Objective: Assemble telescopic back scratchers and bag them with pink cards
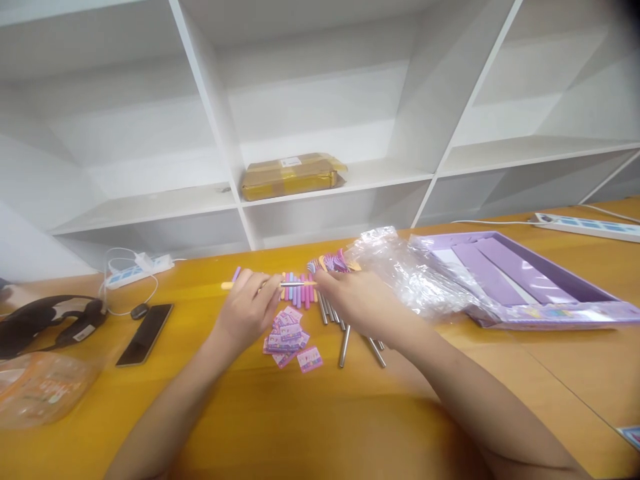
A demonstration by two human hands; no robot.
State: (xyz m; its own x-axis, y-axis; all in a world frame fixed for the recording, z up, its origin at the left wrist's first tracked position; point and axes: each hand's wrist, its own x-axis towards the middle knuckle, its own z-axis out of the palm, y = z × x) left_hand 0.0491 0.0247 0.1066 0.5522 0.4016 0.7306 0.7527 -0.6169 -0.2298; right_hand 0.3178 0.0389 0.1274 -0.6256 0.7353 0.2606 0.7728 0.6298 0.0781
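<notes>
My left hand point(249, 303) is closed around an orange stick point(228, 285), whose end pokes out to the left. From its fingers a thin silver rod point(291, 285) runs level to my right hand point(345, 297), which pinches the orange tip at the other end. Behind and between the hands lies a row of pink, purple and blue sticks point(299, 293). Striped and coloured pieces point(331, 261) sit just beyond my right hand. Small pink and purple cards point(287, 339) are piled below the hands. Several silver tubes point(345, 347) lie under and beside my right hand.
Crumpled clear plastic point(410, 270) leans against an open purple box point(545, 310) at right. At left are a phone point(145, 335), a power strip point(140, 270), a black strap-like item point(50, 320) and a plastic bag point(45, 390). A taped package point(290, 177) rests on the white shelf point(385, 172).
</notes>
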